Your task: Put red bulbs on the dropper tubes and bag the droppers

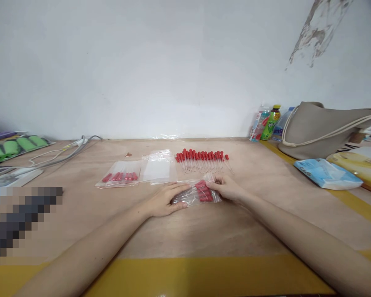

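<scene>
A clear zip bag [190, 197] lies on the table between my hands, with several red-bulbed droppers [204, 192] inside it. My left hand [165, 200] rests on the bag's left end, its fingers stretched out and the thumb apart. At the bag's right end, my right hand [224, 186] pinches the edge between thumb and fingers. Just behind lies a row of loose glass droppers with red bulbs [200, 156], tips toward me. Flat, unfilled zip bags [157, 167] lie left of that row. Farther left is another zip bag [123, 168] holding several red-bulbed droppers.
Cables [58, 152] and a pack of green rolls [17, 146] lie at the left. At the back right stand bottles [270, 123] beside a grey bag [312, 128]. A blue tissue pack [327, 173] lies in front of it. Yellow tape [204, 274] runs along the near edge.
</scene>
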Demonstrator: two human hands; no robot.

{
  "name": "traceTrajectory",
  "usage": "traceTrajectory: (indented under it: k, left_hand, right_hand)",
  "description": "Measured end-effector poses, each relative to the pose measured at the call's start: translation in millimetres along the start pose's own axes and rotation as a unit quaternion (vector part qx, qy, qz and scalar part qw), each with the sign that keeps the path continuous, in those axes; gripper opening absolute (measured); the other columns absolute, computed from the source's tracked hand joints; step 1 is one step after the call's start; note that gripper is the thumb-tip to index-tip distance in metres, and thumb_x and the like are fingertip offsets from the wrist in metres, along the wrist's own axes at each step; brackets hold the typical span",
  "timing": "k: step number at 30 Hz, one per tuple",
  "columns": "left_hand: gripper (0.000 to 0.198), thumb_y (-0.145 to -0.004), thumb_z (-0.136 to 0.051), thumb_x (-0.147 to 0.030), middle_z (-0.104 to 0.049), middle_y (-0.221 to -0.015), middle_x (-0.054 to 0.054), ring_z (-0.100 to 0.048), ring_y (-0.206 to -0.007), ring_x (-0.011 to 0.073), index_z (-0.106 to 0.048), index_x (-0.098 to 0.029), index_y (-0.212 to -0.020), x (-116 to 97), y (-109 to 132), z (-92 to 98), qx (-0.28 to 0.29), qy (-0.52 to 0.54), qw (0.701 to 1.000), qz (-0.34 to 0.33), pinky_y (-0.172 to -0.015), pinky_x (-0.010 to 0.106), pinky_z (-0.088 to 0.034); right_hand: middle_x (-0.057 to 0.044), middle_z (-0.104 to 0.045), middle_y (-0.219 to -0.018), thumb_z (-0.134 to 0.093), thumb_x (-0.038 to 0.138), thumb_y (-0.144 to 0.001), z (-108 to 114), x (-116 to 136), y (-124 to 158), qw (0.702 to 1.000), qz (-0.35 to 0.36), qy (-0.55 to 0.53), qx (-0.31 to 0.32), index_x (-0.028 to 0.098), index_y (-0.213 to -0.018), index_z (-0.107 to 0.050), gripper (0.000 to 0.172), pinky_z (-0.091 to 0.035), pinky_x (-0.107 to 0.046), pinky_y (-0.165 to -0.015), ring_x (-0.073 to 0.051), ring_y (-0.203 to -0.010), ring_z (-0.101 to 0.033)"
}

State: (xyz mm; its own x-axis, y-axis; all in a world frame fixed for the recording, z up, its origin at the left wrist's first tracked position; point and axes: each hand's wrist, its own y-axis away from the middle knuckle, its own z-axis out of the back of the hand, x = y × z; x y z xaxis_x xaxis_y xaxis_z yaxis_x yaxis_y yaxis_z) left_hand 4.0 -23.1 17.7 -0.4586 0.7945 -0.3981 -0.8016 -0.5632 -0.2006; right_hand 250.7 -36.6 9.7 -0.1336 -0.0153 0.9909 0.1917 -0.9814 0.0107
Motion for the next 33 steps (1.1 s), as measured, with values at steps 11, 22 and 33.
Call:
traceTrajectory:
  k: [11, 22, 33]
  left_hand:
    - [0.04, -0.084, -0.047, -0.039, -0.056, -0.079, 0.002, -0.053, -0.073, 0.0152, -0.046, -0.021, -0.119, -8, -3, -1.3, -0.202, 0.081, 0.969, 0.117, -0.071, 0.031, -0.044]
    - [0.033, -0.077, -0.059, -0.037, -0.061, -0.108, 0.008, -0.056, -0.101, 0.0201, -0.054, -0.018, -0.105, -35, -26, -19.2, -0.189, 0.62, 0.734, 0.202, -0.089, 0.036, -0.044]
    - [0.062, -0.059, -0.071, -0.026, -0.063, -0.087, 0.004, -0.062, -0.064, 0.0152, -0.046, -0.023, -0.116, 65, 15, 81.9, -0.283, 0.361, 0.803, 0.38, -0.052, 0.025, -0.049]
  right_hand:
    - [-0.002, -0.066, -0.068, -0.053, 0.016, -0.075, 7, 11, -1, 0.952, -0.014, -0.292, -0.091, 0.016, -0.076, -0.06, 0.007, -0.048, -0.019, -0.04, -0.011, -0.052, -0.06]
    - [-0.005, -0.067, -0.083, -0.064, 0.024, -0.071, -38, 10, 19, 0.954, -0.056, -0.285, 0.08, 0.014, -0.089, -0.059, 0.021, -0.052, -0.026, -0.07, -0.014, -0.074, -0.065]
    - [0.003, -0.052, -0.059, -0.062, 0.041, -0.065, 25, 0, -11, 0.986, 0.078, 0.051, -0.136, 0.017, -0.073, -0.051, 0.027, -0.037, -0.02, -0.046, -0.007, -0.048, -0.045]
